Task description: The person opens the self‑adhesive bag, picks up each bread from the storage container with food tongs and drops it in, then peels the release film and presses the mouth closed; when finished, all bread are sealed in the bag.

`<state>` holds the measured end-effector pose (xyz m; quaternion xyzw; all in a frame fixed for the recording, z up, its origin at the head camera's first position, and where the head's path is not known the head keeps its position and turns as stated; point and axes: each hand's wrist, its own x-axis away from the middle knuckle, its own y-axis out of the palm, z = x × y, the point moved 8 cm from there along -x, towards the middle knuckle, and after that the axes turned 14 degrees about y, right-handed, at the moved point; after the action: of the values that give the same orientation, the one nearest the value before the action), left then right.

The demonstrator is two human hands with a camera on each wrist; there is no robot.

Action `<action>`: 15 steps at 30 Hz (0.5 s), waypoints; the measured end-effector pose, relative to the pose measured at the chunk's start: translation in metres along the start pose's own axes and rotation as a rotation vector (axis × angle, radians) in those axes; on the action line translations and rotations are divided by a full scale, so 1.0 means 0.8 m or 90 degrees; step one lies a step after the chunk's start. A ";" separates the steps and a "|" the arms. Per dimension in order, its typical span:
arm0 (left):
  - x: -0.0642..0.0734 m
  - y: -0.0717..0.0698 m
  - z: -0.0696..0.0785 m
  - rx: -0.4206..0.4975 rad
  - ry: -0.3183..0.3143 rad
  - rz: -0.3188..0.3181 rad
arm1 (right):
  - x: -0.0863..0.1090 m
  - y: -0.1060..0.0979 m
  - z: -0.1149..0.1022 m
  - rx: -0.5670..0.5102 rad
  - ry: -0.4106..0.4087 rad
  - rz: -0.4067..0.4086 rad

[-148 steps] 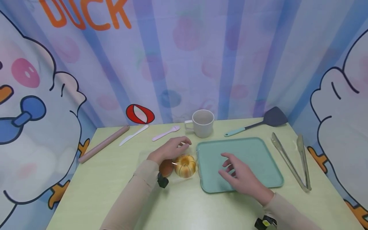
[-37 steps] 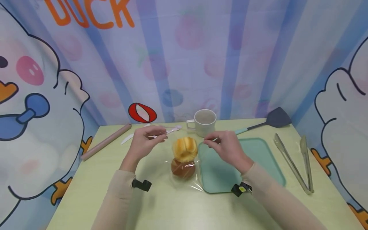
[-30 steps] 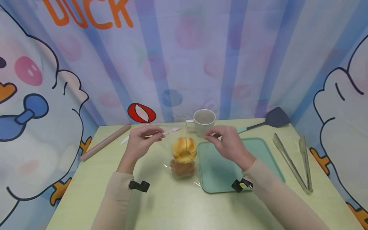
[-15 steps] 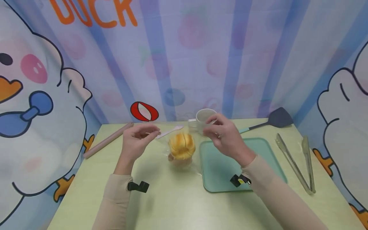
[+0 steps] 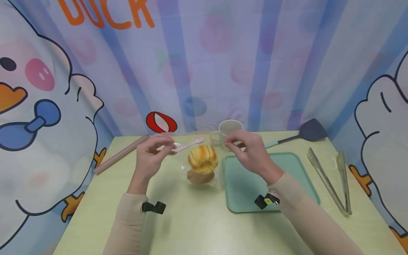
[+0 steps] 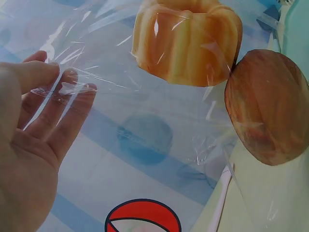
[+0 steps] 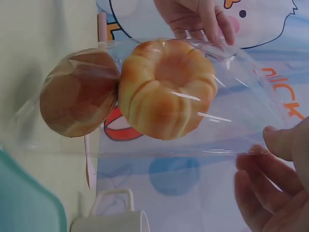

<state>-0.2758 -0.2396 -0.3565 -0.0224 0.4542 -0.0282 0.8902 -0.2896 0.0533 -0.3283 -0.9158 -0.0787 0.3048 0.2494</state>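
A clear plastic bag (image 7: 231, 101) hangs between my two hands above the table. Inside it, a golden, ridged, pumpkin-shaped bread roll (image 5: 203, 158) sits above a smooth brown bun (image 5: 200, 177); the right wrist view shows the bread roll (image 7: 169, 92) touching the bun (image 7: 79, 94). My left hand (image 5: 152, 156) pinches one upper corner of the bag; in the left wrist view, crinkled film passes between the thumb and fingers. On the other side my right hand (image 5: 250, 152) pinches the bag's upper edge between thumb and fingertips.
Under my right forearm lies a green tray (image 5: 271, 193), with metal tongs (image 5: 328, 184) to its right. Behind stand a white mug (image 5: 230, 126) and a dark turner (image 5: 312, 131). At left are a pinkish rolling pin (image 5: 121, 156) and a lilac plastic utensil (image 5: 191, 143).
The bag with both breads, earlier lying on the table under my left hand, now hangs raised between both hands. My right hand moved from over the tray to the bag's edge.
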 end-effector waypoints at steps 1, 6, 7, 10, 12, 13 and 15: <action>0.001 0.000 -0.001 0.004 -0.005 0.004 | -0.001 0.002 0.003 -0.009 0.018 -0.017; 0.007 -0.004 -0.007 -0.017 -0.035 0.019 | -0.003 0.011 0.018 -0.056 0.104 -0.054; 0.009 -0.004 -0.008 -0.022 -0.043 0.022 | -0.003 0.013 0.020 -0.064 0.113 -0.050; 0.014 -0.004 -0.013 -0.025 -0.063 0.030 | -0.003 0.017 0.025 -0.090 0.126 -0.032; 0.017 -0.005 -0.016 -0.028 -0.071 0.033 | -0.002 0.020 0.028 -0.109 0.131 -0.021; 0.019 -0.005 -0.017 -0.031 -0.076 0.036 | -0.002 0.021 0.029 -0.123 0.135 -0.018; 0.021 -0.007 -0.019 -0.039 -0.080 0.047 | -0.003 0.024 0.032 -0.150 0.151 -0.020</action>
<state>-0.2785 -0.2469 -0.3787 -0.0347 0.3989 0.0197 0.9161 -0.3069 0.0467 -0.3547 -0.9670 -0.0982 0.1789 0.1524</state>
